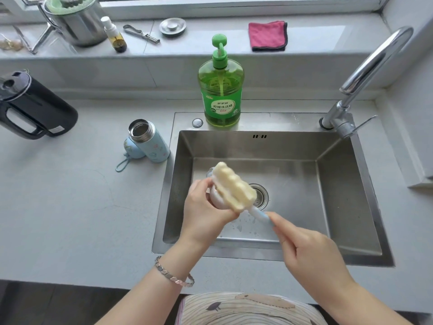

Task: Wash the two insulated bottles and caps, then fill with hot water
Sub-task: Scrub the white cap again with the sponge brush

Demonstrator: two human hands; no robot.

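Gripping cap (217, 201) left hand (204, 208), brush (234, 186) right hand (309, 252).

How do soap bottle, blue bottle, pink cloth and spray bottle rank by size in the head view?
1. soap bottle
2. blue bottle and pink cloth: about alike, and the cloth lies farther back, so unranked
3. spray bottle

A home kitchen: a stainless steel sink (339, 184) sits in a grey countertop (82, 207) at mid-frame, a curved faucet (375, 62) at upper right, a green dish-soap pump bottle (221, 90) behind the basin, a black electric kettle (35, 106) at left, a pink cloth (268, 36) on the windowsill (206, 24) above.
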